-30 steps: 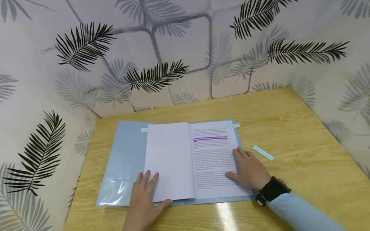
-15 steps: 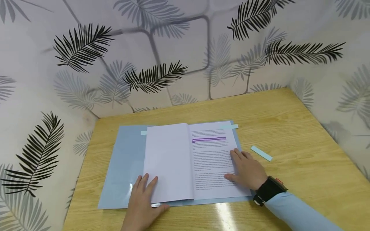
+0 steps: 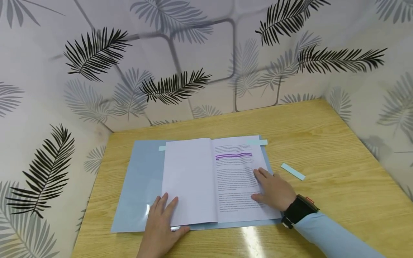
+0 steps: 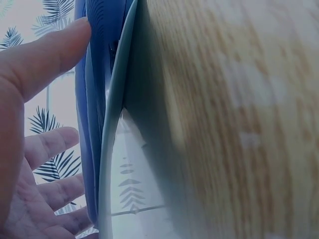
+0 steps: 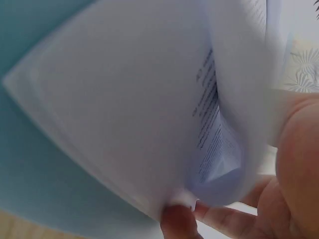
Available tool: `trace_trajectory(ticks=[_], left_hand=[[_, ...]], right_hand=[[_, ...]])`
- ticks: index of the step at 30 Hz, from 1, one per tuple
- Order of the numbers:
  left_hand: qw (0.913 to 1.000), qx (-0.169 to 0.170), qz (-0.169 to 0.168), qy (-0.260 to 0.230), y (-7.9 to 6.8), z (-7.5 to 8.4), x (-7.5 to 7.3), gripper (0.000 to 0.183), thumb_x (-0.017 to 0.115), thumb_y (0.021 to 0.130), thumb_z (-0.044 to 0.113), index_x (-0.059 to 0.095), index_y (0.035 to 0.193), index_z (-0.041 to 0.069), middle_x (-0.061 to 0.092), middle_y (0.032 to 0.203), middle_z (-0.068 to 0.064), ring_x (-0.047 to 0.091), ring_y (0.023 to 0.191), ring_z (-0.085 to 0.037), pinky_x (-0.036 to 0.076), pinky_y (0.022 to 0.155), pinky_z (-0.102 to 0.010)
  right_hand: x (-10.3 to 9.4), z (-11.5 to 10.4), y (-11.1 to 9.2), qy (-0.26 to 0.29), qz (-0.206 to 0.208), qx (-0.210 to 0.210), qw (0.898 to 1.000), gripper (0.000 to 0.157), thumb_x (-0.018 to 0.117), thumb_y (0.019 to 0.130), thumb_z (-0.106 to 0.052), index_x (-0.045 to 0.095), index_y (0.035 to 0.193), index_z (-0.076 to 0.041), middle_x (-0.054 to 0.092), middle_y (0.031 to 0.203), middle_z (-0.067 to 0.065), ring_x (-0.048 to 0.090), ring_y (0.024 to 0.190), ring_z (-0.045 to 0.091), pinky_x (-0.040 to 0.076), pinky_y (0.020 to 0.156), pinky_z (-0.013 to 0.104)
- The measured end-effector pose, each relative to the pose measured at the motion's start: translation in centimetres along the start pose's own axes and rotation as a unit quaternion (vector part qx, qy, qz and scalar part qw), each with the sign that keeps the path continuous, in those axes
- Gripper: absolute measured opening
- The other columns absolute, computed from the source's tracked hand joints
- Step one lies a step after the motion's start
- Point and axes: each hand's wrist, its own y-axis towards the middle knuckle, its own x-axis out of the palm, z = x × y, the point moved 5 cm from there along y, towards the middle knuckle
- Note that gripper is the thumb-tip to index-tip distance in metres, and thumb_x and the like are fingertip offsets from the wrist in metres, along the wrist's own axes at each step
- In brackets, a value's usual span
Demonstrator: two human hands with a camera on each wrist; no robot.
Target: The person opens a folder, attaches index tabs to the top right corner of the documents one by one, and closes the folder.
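A light-blue folder [image 3: 142,172] lies spread on the table, bearing an open document with a blank left page [image 3: 188,172] and a printed right page [image 3: 232,193]. My left hand [image 3: 159,222] rests on the left page's lower corner, fingers spread, thumb at the folder's front edge. In the left wrist view, its thumb [image 4: 47,59] lies beside the blue folder edge [image 4: 112,119]. My right hand [image 3: 277,188] touches the right page's outer edge with extended fingers; the page buckles there. In the right wrist view that page [image 5: 234,124] curls up, and a fingertip [image 5: 179,221] touches the sheets beneath.
Pale-green tabs stick out from the left page [image 3: 162,148] and the right page [image 3: 264,142]. A loose strip [image 3: 293,171] lies right of the folder on the wooden table [image 3: 322,143]. Behind rises a leaf-patterned cloth [image 3: 206,53]. Purple lines [image 3: 233,156] mark the text.
My right fingers have slid slightly inward, and the right page, flat before, now buckles. My left hand has shifted a little toward the front, and the folder's left cover has tilted slightly.
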Motion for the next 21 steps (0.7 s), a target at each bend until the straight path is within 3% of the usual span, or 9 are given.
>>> trace_trajectory(ticks=[7, 11, 16, 21], left_hand=[[0.9998, -0.004, -0.016, 0.011, 0.2, 0.0, 0.1, 0.088, 0.084, 0.063, 0.053, 0.055, 0.134, 0.011, 0.041, 0.144, -0.021, 0.033, 0.133, -0.047, 0.030, 0.102, -0.061], [0.9998, 0.001, -0.017, 0.009, 0.3, 0.0, 0.1, 0.086, 0.084, 0.064, 0.052, 0.056, 0.134, 0.010, 0.041, 0.144, -0.022, 0.034, 0.132, -0.046, 0.029, 0.103, -0.060], [0.9998, 0.003, -0.018, 0.005, 0.3, 0.2, 0.0, 0.086, 0.083, 0.065, 0.052, 0.055, 0.135, 0.010, 0.040, 0.145, -0.022, 0.034, 0.132, -0.046, 0.029, 0.103, -0.061], [0.9999, 0.007, -0.011, 0.003, 0.2, 0.2, -0.1, 0.086, 0.083, 0.065, 0.052, 0.056, 0.134, 0.009, 0.041, 0.144, -0.023, 0.035, 0.131, -0.047, 0.028, 0.103, -0.062]], right_hand=[[0.2, -0.4, 0.1, 0.034, -0.006, -0.024, 0.999, 0.081, 0.075, 0.082, -0.038, 0.040, 0.145, 0.001, 0.036, 0.146, 0.028, 0.060, 0.107, 0.043, 0.051, 0.085, 0.050], [0.4, -0.1, 0.2, 0.057, -0.019, -0.017, 0.998, 0.083, 0.074, 0.084, -0.037, 0.036, 0.146, 0.003, 0.026, 0.148, 0.032, 0.058, 0.107, 0.045, 0.051, 0.085, 0.050], [0.3, 1.1, 0.0, 0.101, -0.045, -0.021, 0.994, 0.086, 0.068, 0.086, -0.045, 0.031, 0.148, 0.001, 0.015, 0.152, 0.032, 0.038, 0.129, 0.050, 0.043, 0.095, 0.055], [-0.5, 2.6, -0.5, 0.188, -0.050, -0.017, 0.981, 0.089, 0.066, 0.088, -0.045, 0.022, 0.151, 0.001, 0.016, 0.153, 0.031, 0.026, 0.136, 0.049, 0.033, 0.101, 0.060]])
